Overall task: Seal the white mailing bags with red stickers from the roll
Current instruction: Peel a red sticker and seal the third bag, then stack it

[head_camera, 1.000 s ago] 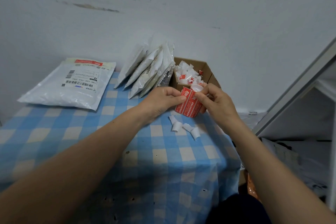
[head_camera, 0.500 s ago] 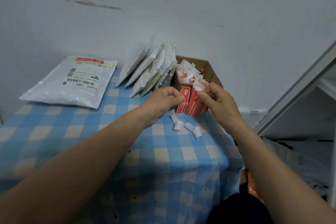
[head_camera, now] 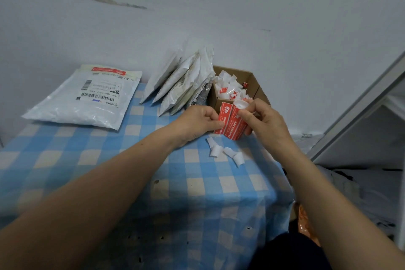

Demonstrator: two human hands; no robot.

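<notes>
Left hand [head_camera: 197,123]: pinches a red sticker [head_camera: 224,119] just before the cardboard box [head_camera: 252,78].
Right hand [head_camera: 266,121]: fingers curled round the sticker roll [head_camera: 237,128].
Stickered bag [head_camera: 87,98]: flat, well left of the box.

Red sticker roll [head_camera: 235,125], blue-white checked tablecloth [head_camera: 131,171], white bags [head_camera: 182,85]
</notes>
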